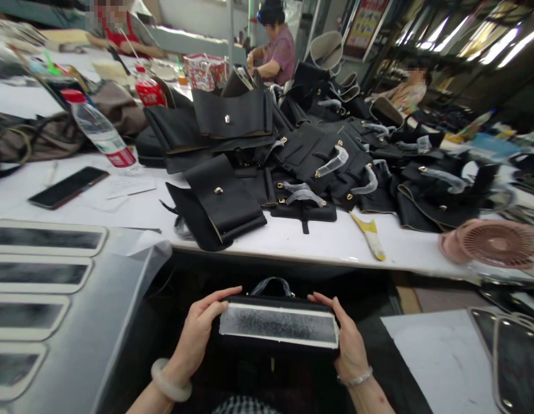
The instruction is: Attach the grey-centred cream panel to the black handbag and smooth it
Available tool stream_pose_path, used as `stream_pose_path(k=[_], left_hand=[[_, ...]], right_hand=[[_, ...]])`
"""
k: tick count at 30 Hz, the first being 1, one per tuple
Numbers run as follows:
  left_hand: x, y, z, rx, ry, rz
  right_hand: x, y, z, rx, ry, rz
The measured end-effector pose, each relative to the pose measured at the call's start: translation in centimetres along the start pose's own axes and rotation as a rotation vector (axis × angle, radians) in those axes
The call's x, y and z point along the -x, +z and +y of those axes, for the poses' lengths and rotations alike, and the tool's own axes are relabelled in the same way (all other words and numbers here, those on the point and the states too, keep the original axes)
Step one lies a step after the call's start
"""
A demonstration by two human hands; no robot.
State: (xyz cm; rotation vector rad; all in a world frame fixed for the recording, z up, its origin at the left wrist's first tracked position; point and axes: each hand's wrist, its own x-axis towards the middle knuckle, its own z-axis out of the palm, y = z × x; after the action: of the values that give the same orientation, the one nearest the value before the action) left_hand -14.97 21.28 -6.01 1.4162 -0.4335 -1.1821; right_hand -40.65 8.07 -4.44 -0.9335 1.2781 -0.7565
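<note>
I hold a black handbag low in front of me, below the table edge. A long grey base panel with a white border lies against its upturned bottom. My left hand grips the bag's left end, with a pale bangle on that wrist. My right hand grips the right end, with a thin bracelet on the wrist. A plastic-wrapped handle shows behind the bag.
A heap of black bag parts covers the white table. A water bottle, a phone, a pink fan and a yellow tool lie there. Grey panels are stacked at left. Three people sit at the far side.
</note>
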Motion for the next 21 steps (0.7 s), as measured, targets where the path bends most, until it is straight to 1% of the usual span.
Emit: stream_pose_path(k=[2, 3, 4, 6, 7, 9, 10, 12, 13, 14, 16, 18, 21], left_hand=[[0.0, 0.0, 0.0, 0.04, 0.029, 0.025], [0.1, 0.0, 0.0, 0.015, 0.073, 0.057], [0.1, 0.1, 0.0, -0.058, 0.147, 0.094], [0.3, 0.4, -0.1, -0.342, 0.369, 0.13], [0.3, 0.7, -0.1, -0.519, 0.492, 0.114], [0.4, 1.4, -0.2, -0.834, 0.684, 0.027], [0.3, 1.8, -0.2, -0.95, 0.732, -0.018], [0.1, 2.5, -0.2, -1.102, 0.755, -0.049], [0.0, 2.7, -0.2, -1.145, 0.751, -0.039], [-0.1, 2.8, -0.2, -1.171, 0.741, -0.026], [0.0, 2.8, 0.0, -1.19, 0.707, -0.011], [0.3, 2.8, 0.5, -1.18, 0.659, -0.019], [0.9, 3.0, 1.3, -1.114, 0.603, -0.041]], right_hand=[[0.0, 0.0, -0.4, 0.016, -0.015, -0.012], [0.1, 0.0, -0.6, 0.037, -0.044, -0.011], [0.1, 0.0, -0.9, 0.068, -0.089, -0.009], [0.3, 0.1, -1.2, 0.138, -0.198, -0.011], [0.4, 0.2, -1.3, 0.193, -0.263, -0.025], [0.6, 0.3, -1.2, 0.424, -0.45, -0.079], [0.7, 0.5, -1.0, 0.592, -0.564, -0.106], [0.5, 0.7, -0.5, 0.948, -0.791, -0.121], [0.4, 0.9, -0.3, 1.085, -0.875, -0.107], [0.2, 1.0, 0.0, 1.167, -0.928, -0.083], [-0.2, 1.2, 0.3, 1.257, -0.997, -0.046], [-0.5, 1.1, 0.6, 1.303, -1.054, -0.04], [-1.2, 0.2, 1.1, 1.321, -1.135, -0.055]])
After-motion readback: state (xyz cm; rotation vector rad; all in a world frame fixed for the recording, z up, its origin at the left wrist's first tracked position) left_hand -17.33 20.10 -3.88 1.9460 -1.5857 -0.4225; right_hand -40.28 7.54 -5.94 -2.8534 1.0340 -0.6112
